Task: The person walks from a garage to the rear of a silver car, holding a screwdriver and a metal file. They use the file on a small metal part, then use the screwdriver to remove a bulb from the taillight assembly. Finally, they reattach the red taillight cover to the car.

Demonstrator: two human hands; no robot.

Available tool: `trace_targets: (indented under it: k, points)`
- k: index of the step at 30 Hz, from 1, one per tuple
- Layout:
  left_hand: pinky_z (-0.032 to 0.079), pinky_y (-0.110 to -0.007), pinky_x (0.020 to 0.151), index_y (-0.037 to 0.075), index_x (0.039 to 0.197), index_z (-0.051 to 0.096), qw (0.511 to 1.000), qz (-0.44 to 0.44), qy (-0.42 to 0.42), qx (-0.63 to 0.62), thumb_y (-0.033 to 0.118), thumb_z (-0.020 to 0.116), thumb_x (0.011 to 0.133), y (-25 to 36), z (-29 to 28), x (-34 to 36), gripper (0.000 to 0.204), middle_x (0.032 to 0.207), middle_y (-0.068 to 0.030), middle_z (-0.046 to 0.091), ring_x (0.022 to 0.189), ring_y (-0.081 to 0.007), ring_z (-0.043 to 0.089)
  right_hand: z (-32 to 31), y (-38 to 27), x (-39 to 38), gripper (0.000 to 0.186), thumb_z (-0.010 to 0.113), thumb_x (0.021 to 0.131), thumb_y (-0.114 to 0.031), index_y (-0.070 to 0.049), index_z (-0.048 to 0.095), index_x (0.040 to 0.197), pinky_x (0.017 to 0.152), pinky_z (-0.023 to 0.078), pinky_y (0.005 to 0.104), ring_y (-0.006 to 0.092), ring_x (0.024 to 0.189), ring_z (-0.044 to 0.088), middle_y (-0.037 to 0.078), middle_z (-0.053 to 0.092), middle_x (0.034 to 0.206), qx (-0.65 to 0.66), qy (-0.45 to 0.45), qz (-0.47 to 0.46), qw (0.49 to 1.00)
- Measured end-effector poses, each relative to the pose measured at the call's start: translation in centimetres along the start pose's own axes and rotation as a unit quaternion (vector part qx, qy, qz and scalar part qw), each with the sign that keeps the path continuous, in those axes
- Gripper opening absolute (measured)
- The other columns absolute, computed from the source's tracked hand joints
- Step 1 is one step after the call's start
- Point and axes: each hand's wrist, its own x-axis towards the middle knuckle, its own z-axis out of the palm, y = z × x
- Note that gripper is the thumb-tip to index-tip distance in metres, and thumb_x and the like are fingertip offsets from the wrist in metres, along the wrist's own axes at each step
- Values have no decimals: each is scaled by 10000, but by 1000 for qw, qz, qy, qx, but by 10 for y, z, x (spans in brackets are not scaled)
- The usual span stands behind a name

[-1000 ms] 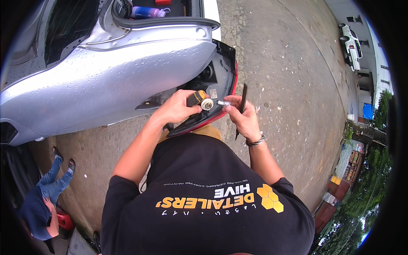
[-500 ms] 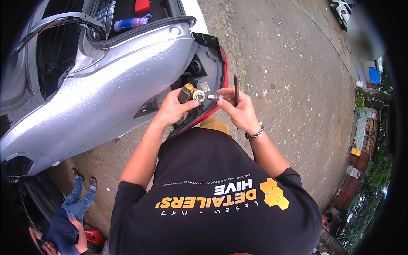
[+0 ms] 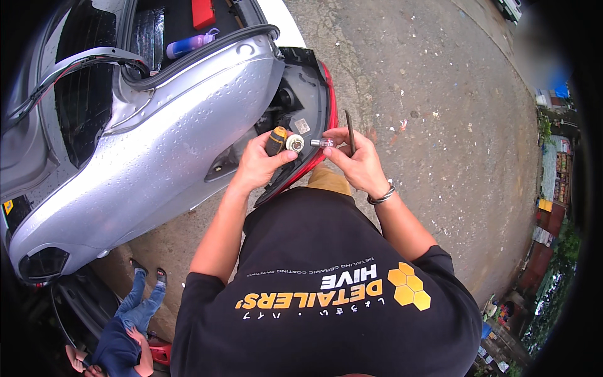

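Observation:
My left hand (image 3: 260, 163) grips a yellow-and-black tool handle (image 3: 276, 140) and a round white socket (image 3: 295, 144), its open face turned up. My right hand (image 3: 358, 164) pinches a small clear bulb (image 3: 323, 144), metal base toward the socket with a small gap between them, and also holds a long thin dark tool (image 3: 349, 125) upright among its fingers. Both hands are over the dark inner housing (image 3: 301, 94) behind the red tail lamp edge (image 3: 330, 94) at the rear corner of a silver car (image 3: 163, 144).
A blue-purple bottle (image 3: 188, 44) and a red case (image 3: 202, 12) lie in the open trunk. A person in jeans (image 3: 125, 323) is at lower left beside a dark car (image 3: 75, 295) and a red object (image 3: 160, 353). Pavement (image 3: 427, 176) stretches right toward stacked goods (image 3: 559, 176).
The view has shifted, so more of the silver car shows. My hands keep their hold; the bulb now sits more level, still pointed at the socket.

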Motion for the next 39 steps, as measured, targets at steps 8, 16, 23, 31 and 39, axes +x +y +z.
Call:
trace_targets:
  k: [8,16,23,31,39]
  points:
    - [489,-257,847,7,1157,658,999,-17,-12,33,210,835,850,5,0,4,408,1000,10,690,915,-73,607,-1,2,2,287,692,951,-56,-29,632,1230,610,430,207,20,700,517,-26,639,924,65,-42,-13,997]
    - [484,-267,811,21,1070,687,974,130,31,183,240,831,852,-3,-3,14,341,950,1,684,879,-81,595,1,-8,13,278,708,923,-64,-23,658,1193,588,444,255,39,647,506,-13,609,804,-90,-21,-79,993]
    - [512,-286,793,0,1105,683,991,23,-11,128,253,817,864,11,3,12,374,914,-7,705,839,-83,609,-4,-21,15,314,753,865,-76,-20,675,1165,609,467,296,113,661,573,50,607,788,-215,-3,-84,973]
    - [487,-266,739,4,1057,681,989,45,-9,139,220,807,869,18,7,13,313,857,14,676,790,-64,570,-5,-33,22,319,764,820,-75,-11,674,1119,779,538,393,344,894,678,156,684,993,-267,-36,-224,937]
    - [472,-258,697,5,1050,683,980,67,-15,186,200,789,879,18,4,16,281,819,20,667,753,-56,553,-4,-44,26,288,769,811,-133,-23,657,1053,745,533,433,370,861,664,147,675,917,-375,-51,-223,898]
